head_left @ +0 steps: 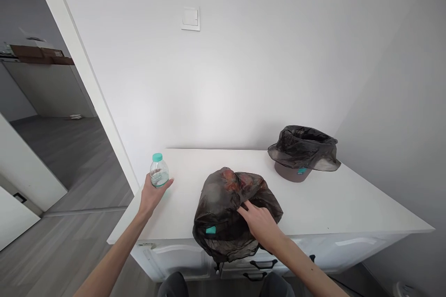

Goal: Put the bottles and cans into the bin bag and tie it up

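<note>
At the left end of the white cabinet top, my left hand [153, 193] is wrapped round a clear bottle [159, 174] with a teal cap; the bottle is upright with some liquid in it. My right hand [256, 219] is closed on the edge of a dark translucent plastic bag [218, 199] lying at the front middle of the top. Reddish things show through the bag's upper side, and a small teal patch is visible at its lower left. Some of my right fingertips are hidden by the plastic.
At the back right of the white cabinet top [348, 209] stands a brownish bin [292, 172] lined with a black bag. A light switch [191, 18] is on the wall behind. Drawers with black handles are below the front edge; a doorway opens at the left.
</note>
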### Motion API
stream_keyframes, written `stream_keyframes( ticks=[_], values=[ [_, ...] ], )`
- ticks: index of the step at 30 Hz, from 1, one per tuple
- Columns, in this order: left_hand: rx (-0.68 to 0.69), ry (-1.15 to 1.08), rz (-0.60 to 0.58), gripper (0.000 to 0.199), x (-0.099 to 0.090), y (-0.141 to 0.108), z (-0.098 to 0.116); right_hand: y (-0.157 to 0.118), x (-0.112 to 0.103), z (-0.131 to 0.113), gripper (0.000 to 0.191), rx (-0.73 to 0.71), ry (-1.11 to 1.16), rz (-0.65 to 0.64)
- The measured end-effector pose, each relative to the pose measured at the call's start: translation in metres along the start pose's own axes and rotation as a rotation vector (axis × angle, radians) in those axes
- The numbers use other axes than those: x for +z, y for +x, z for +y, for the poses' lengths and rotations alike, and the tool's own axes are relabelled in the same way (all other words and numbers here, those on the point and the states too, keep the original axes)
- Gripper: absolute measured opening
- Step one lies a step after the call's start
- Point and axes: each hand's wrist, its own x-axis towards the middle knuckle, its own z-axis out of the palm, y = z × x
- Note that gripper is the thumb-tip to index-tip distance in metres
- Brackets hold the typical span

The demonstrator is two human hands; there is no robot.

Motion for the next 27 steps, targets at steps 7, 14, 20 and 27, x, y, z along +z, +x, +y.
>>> stream_keyframes(
  ticks=[7,14,20,27],
  values=[
    [-0.007,-0.029,-0.011,0.086,-0.004,-0.006,-0.017,0.011,-0.010,-0.026,0.016,0.042,0.121,0.216],
    [0.214,0.115,0.280,0.085,-0.017,-0.041,-0.016,0.003,-0.007,-0.053,0.032,-0.067,0.219,0.209],
    [0.635,0.146,0.173,0.028,-0.007,-0.119,0.014,0.011,0.003,-0.068,0.045,-0.023,0.326,0.307],
    [0.523,0.257,-0.354,0.026,0.038,-0.141,0.004,-0.003,0.010,-0.088,0.031,0.058,0.424,0.430]
  ],
)
